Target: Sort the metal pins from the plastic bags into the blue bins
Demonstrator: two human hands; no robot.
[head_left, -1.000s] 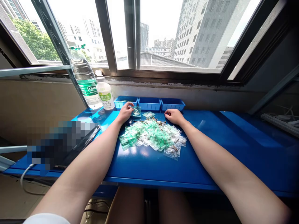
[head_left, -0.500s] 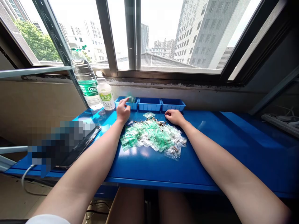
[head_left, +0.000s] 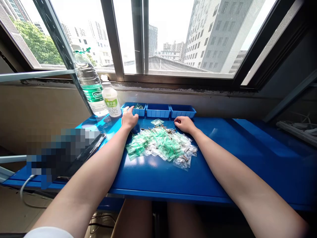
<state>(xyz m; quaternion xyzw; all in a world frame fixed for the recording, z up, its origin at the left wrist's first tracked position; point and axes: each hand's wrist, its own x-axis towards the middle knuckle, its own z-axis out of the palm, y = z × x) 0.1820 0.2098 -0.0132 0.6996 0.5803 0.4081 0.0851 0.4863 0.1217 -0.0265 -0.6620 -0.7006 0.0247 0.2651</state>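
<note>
My left hand (head_left: pixel 129 118) is at the front edge of the left blue bin (head_left: pixel 141 112), its thumb and index finger apart and nothing between them. A small green-tinted plastic bag (head_left: pixel 138 106) lies inside that bin. On the table beside the right bin (head_left: pixel 183 114), my right hand (head_left: pixel 185 124) rests with fingers curled in; whatever they may hold is hidden. Between my forearms is a heap of small clear and green zip bags (head_left: pixel 160 142), some with metal pieces inside. Loose brass-coloured screws or pins (head_left: pixel 169 131) show at its far side.
The middle bin (head_left: pixel 158 111) stands between the other two. A white drink bottle (head_left: pixel 111 100) and a large water bottle (head_left: pixel 90 86) stand left of the bins. A black flat device (head_left: pixel 81 157), partly blurred out, lies by my left forearm on the blue table (head_left: pixel 247 158).
The green bag that was in the air by my left fingers now lies in the left bin. My left fingers have let go and dropped slightly. My right hand has stayed put.
</note>
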